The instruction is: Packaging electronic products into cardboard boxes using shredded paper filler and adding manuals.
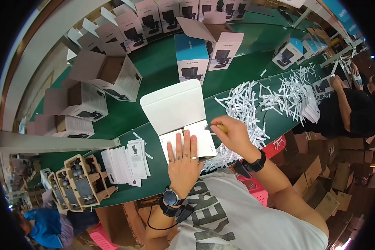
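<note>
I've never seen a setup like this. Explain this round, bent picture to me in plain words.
There is no machine here: a person is working with two bare hands. A wide fisheye camera worn on their head looks down, which is why straight edges curve. The left hand rests flat on a white box with its lid open. The right hand, at the box's right side, holds a small yellowish tool; its exact kind is hard to tell. On the green table lie shredded paper strips to the right, flat papers to the left, and printed boxes farther back.
</note>
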Available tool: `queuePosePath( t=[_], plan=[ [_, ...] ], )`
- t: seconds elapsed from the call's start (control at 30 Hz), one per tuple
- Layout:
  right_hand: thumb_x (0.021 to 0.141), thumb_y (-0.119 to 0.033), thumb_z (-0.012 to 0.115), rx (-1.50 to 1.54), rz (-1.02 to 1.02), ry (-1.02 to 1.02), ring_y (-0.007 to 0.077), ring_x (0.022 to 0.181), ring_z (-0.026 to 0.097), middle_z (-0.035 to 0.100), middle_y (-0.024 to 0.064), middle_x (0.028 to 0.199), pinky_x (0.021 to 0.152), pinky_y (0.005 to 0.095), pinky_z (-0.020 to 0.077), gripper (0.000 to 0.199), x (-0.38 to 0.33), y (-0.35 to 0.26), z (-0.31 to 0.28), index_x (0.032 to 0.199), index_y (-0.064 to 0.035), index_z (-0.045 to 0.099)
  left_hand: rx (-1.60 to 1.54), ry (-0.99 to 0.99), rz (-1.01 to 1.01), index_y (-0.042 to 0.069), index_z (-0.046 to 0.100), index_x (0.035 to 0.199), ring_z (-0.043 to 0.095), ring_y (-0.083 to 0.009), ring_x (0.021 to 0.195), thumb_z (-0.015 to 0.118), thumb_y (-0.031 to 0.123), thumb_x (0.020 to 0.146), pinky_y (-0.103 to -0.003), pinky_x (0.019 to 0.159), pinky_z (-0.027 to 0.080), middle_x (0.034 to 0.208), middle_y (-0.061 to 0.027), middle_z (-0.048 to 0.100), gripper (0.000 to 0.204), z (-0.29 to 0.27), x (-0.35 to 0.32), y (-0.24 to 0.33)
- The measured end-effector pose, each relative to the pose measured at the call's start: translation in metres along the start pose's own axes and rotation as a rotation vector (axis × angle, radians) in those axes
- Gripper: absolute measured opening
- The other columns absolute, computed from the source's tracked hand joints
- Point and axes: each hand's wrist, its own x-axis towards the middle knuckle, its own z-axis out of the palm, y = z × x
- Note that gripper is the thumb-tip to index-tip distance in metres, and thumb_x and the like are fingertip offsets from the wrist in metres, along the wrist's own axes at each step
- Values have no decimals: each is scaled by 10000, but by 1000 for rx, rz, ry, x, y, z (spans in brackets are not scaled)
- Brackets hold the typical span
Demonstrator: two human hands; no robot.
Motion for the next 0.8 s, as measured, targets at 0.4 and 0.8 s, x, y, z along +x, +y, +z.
queuePosePath(
  t=[0.4,0.8],
  plan=[
    [883,-126,785,-238,-29,107,279,721,713,737,85,872,620,352,549,87,8,-4,-2,942,-72,751,44,8,-14,-1,361,1589,310,-415,1542,891,362,697,-632,1244,216,1677,-194,328,1099,5,0,-2],
    [869,-111,792,51,63,55,241,793,706,694,103,891,709,320,551,169,8,-27,5,1007,-49,717,19,1,-22,-2,386,1576,299,-417,1548,867,367,726,-632,1249,196,1679,-187,329,1044,5,-2,-4]
  ],
)
